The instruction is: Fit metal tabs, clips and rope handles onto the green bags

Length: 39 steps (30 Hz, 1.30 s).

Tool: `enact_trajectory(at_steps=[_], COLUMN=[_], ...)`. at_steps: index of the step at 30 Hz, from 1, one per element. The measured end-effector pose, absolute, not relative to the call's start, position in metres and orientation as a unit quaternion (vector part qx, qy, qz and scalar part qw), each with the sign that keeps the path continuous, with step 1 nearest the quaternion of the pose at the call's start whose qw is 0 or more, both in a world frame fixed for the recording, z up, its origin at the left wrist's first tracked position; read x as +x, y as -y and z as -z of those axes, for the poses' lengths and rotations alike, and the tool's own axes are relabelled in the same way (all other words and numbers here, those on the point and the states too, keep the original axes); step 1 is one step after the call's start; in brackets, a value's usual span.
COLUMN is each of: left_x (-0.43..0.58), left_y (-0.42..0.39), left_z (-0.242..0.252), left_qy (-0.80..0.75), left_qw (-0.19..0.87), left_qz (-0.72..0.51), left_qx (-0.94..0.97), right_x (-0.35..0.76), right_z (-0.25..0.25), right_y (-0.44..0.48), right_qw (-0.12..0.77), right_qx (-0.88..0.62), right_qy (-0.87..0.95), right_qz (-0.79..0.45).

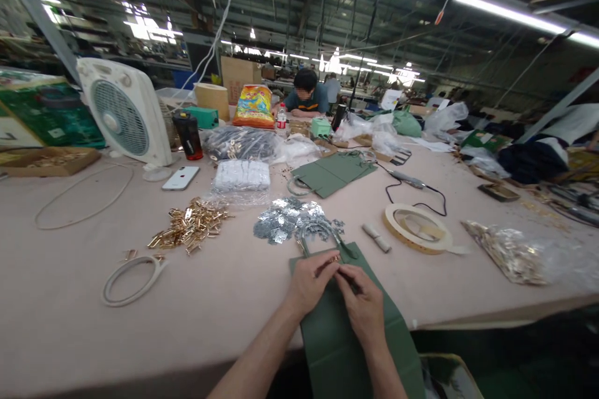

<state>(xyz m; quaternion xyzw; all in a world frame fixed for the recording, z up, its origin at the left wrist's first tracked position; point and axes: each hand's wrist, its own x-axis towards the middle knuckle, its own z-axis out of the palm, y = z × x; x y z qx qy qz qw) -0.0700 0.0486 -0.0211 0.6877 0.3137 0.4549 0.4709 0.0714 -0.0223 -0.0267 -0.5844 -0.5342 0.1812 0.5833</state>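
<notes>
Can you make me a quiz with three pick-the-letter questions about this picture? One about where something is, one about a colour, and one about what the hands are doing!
1. Where does the white phone lie?
A. in front of the white box fan
B. on the green paper bag
C. under the tape roll

2. What colour is the flat paper bag under the hands?
A. red
B. dark green
C. yellow

3. What are the left hand and right hand doing?
A. resting apart on the table
B. pinching a small gold metal piece together
C. holding the phone

Answers: 1 A, the phone lies on the table just before the fan. 2 B, the bag is dark green. 3 B, both hands' fingertips meet on the gold piece at the bag's top edge.
</notes>
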Motion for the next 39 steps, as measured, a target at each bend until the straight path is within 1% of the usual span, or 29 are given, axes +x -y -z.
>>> enact_trajectory(at_steps=[5,12,16,20,30,39], left_x=[-0.070,-0.072,-0.069,-0.066,-0.068,-0.072], left_y=[-0.048,-0.046,-0.043,-0.040,-0.044,-0.047], left_z=[0.017,0.016,0.019,0.019,0.018,0.014], left_qy=[-0.298,-0.229,-0.238,-0.256,-0.290,-0.309], left_qw=[0.436,0.401,0.365,0.327,0.347,0.406], left_qz=[-0.460,-0.450,-0.460,-0.461,-0.446,-0.408], left_qx=[0.713,0.764,0.774,0.784,0.772,0.757], right_x=[0.075,0.077,0.079,0.082,0.081,0.079], right_z=[0.025,0.025,0.025,0.026,0.022,0.014], right_y=[0.021,0.020,0.020,0.020,0.020,0.026], right_qw=[0.616,0.628,0.632,0.635,0.618,0.601], right_qx=[-0.587,-0.578,-0.575,-0.570,-0.574,-0.558], right_qy=[0.478,0.479,0.487,0.486,0.497,0.550], right_qz=[-0.218,-0.203,-0.182,-0.189,-0.201,-0.158])
